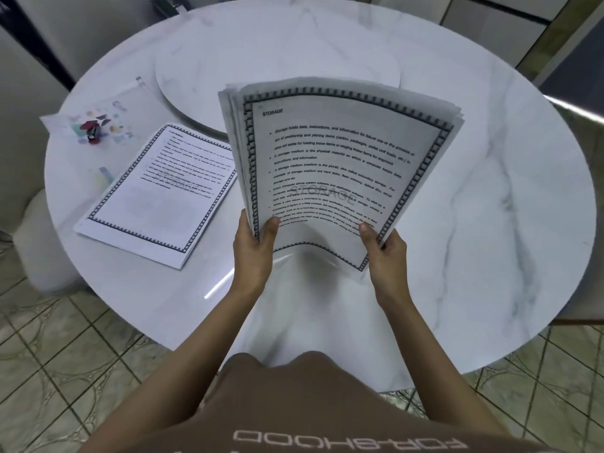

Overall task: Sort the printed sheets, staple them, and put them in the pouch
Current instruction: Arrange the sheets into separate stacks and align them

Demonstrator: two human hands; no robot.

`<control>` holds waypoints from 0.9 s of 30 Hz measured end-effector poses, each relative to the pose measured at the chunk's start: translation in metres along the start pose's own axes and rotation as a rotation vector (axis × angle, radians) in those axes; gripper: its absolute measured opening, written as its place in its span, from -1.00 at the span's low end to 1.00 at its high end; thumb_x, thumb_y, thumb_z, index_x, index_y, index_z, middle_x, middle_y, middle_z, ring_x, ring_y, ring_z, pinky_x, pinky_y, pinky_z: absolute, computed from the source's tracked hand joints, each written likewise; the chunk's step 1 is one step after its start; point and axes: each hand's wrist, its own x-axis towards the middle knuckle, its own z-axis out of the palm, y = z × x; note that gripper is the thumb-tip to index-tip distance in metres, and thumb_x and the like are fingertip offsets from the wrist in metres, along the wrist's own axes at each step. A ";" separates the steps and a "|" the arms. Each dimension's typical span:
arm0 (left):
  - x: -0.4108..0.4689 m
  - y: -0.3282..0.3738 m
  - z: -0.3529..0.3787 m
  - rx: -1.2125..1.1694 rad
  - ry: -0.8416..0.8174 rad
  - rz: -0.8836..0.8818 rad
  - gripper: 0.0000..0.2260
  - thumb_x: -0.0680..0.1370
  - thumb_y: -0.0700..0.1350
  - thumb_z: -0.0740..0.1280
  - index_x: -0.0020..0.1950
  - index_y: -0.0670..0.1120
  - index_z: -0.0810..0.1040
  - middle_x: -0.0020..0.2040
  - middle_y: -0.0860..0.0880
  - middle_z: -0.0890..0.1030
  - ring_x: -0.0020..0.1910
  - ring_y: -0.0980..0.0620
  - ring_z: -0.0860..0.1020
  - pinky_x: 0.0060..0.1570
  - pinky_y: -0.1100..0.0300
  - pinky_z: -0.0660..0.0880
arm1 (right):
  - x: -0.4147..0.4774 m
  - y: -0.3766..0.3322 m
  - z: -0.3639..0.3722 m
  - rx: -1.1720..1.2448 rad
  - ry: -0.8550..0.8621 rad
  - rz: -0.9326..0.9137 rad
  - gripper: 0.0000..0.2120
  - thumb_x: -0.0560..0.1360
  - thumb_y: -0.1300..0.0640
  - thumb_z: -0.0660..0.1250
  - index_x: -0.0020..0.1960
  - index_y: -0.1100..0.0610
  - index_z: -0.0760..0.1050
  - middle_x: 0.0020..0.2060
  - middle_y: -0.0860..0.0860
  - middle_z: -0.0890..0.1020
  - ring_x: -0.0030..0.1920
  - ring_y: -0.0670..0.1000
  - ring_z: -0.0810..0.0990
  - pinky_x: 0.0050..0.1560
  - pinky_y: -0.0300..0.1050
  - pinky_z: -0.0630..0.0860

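A stack of printed sheets (340, 158) with a patterned black border is raised above the table, its top page headed STORAGE. My left hand (255, 250) grips the stack's lower left edge, thumb on the front. My right hand (382, 250) pinches the lower right corner, thumb on top. A second pile of bordered sheets (160, 194) lies flat on the table to the left. Farther left lies a clear pouch (98, 122) with coloured prints, and a small red and black stapler (92, 133) rests on it.
The round white marble table (490, 223) carries a raised round turntable (277, 53) at the back centre. A white padded seat (42, 243) stands at the left, and tiled floor shows around the table's near edge.
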 end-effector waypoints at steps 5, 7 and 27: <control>-0.002 -0.010 -0.009 0.058 -0.029 -0.010 -0.64 0.58 -0.16 0.22 0.38 -0.14 0.33 0.23 0.00 0.52 0.17 0.13 0.50 0.12 0.44 0.44 | -0.006 0.008 -0.003 -0.015 0.001 0.035 -0.84 0.56 0.13 0.24 0.09 -0.08 0.46 0.01 -0.23 0.59 0.03 -0.31 0.56 0.04 -0.43 0.48; -0.001 -0.008 -0.010 0.109 -0.049 -0.023 -0.72 0.58 -0.16 0.23 0.28 -0.09 0.37 0.13 0.10 0.54 0.05 0.29 0.52 0.00 0.55 0.44 | -0.007 0.007 -0.008 -0.050 0.003 0.032 -0.85 0.55 0.11 0.24 0.10 -0.06 0.46 0.00 -0.23 0.58 0.03 -0.30 0.55 0.05 -0.43 0.48; 0.007 -0.033 -0.005 0.424 -0.303 -0.229 -0.75 0.59 -0.21 0.17 0.27 -0.15 0.35 0.11 -0.06 0.53 0.06 -0.04 0.50 0.01 0.20 0.39 | 0.000 0.048 -0.026 -0.438 0.110 0.299 -0.77 0.57 0.25 0.16 0.20 0.24 0.43 0.02 0.09 0.56 -0.04 0.03 0.50 -0.08 -0.18 0.39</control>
